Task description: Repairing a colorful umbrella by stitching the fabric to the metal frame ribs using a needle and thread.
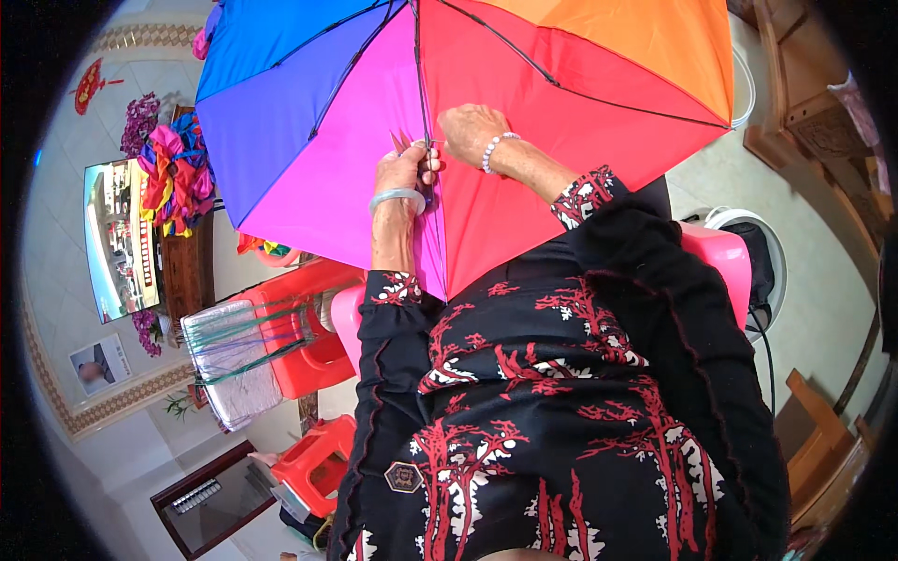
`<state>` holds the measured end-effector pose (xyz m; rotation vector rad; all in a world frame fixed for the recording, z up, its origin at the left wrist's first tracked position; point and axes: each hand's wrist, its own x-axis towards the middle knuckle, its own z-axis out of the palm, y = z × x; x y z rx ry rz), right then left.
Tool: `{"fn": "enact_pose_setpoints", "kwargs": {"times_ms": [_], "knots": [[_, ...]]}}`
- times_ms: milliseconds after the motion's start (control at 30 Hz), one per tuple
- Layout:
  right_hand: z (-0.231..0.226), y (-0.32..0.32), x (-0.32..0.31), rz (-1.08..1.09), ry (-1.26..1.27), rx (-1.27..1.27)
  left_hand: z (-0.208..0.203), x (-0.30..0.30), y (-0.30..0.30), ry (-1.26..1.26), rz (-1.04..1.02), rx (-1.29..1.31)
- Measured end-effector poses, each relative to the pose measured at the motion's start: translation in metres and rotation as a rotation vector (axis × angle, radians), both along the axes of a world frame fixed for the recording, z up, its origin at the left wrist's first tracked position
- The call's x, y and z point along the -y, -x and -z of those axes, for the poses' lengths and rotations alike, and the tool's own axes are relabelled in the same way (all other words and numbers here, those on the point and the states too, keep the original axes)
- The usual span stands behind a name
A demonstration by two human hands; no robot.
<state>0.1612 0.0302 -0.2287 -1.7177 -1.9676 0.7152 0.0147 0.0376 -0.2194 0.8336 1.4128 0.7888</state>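
An open rainbow umbrella (543,178) lies across my lap, its inner side with the dark ribs facing me. My left hand (402,170), with a pale bangle at the wrist, is closed on a dark umbrella rib (420,79) along the seam between the pink and red panels. Small red pointed tips stick up beside its fingers; their kind is unclear. Just to the right, my right hand (470,133), wearing a beaded bracelet (493,151), is closed over the red panel. A thin line seems to run between the hands; what the right fingers pinch is hidden.
At the left, a red plastic stool (318,290) bears a whitish bundle (229,351) with dark strands over it. A second red stool (318,465) stands lower left. Colourful folded fabric (178,178) is heaped by a screen (120,241). A white bucket (762,243) and wooden furniture (823,122) are at right.
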Motion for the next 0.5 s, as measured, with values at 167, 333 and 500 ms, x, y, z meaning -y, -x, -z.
{"fn": "enact_pose_setpoints", "kwargs": {"times_ms": [167,333,500], "knots": [[-0.002,0.002,-0.001,-0.028,-0.008,0.030,-0.002,0.001,-0.001,0.004,-0.027,0.021],[0.019,0.010,-0.011,-0.043,-0.104,-0.037,-0.006,-0.001,0.002,-0.034,0.090,-0.073],[0.069,0.016,-0.034,-0.132,0.043,-0.602,0.008,-0.006,-0.011,-0.050,-0.047,0.149]]}}
